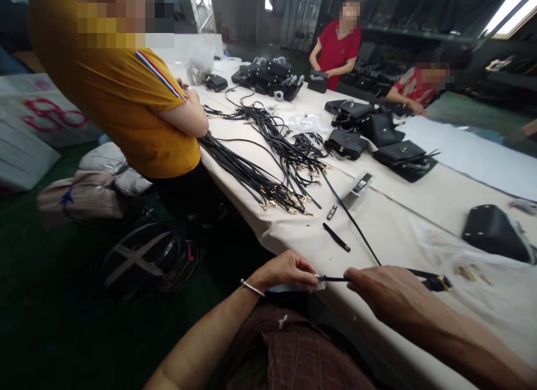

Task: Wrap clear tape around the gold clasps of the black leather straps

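Observation:
At the near table edge, my left hand (289, 269) pinches one end of a thin black strap (333, 278). My right hand (377, 289) grips the same strap a little to the right, so a short length runs straight between the two. From beside my right hand the strap seems to run on up the table toward the pile; a piece with gold metal (440, 282) lies behind my right wrist. A short black strap piece (336, 237) with a snap lies just beyond my hands. Some whitish material shows under my left fingers; I cannot tell what it is.
Black straps with gold clasps (268, 177) lie in bundles. A metal tool (356, 191) sits beside them. Black handbags (386, 130) stand farther back, another bag (495, 230) at right near plastic sheeting (474, 272). A co-worker in yellow (138, 110) stands left; two people work across the table (390, 222).

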`<state>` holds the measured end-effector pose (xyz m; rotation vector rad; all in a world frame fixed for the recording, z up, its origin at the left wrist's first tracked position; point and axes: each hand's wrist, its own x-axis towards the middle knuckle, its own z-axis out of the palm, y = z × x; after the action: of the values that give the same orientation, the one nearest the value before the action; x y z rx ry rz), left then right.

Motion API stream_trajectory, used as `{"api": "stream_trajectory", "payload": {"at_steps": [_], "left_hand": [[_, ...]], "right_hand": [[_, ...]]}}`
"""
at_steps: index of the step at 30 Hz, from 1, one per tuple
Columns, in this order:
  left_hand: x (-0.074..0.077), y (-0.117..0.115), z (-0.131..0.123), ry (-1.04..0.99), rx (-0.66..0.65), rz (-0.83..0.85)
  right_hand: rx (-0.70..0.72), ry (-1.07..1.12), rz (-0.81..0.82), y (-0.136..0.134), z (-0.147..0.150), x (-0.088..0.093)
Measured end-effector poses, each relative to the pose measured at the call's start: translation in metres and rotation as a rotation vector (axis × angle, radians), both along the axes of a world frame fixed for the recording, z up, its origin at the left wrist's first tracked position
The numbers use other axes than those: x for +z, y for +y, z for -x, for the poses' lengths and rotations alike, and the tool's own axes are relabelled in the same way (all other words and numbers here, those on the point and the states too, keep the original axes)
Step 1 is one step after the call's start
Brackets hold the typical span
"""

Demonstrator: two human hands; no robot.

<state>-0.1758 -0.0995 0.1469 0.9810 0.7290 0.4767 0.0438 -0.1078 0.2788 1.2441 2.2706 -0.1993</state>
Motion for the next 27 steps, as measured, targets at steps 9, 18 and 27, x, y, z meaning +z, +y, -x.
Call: {"api": "stream_trajectory", "payload": {"at_steps": [9, 18, 27], "left_hand": [[0.01, -0.005, -0.025, 0.039, 0.166, -0.304], [0.006, 0.003, -0.008, 0.111, 0.239, -0.648], [0.012, 0.007, -0.036, -0.115, 0.235, -0.169]], "right_hand": [[-0.389, 0.465, 0.304, 0.022, 0.002, -0.005], [-0.54, 0.663, 0.481, 0.032, -0.038, -0.008], [-0.267, 0.439, 0.053, 0.021, -0.007, -0.004]]}}
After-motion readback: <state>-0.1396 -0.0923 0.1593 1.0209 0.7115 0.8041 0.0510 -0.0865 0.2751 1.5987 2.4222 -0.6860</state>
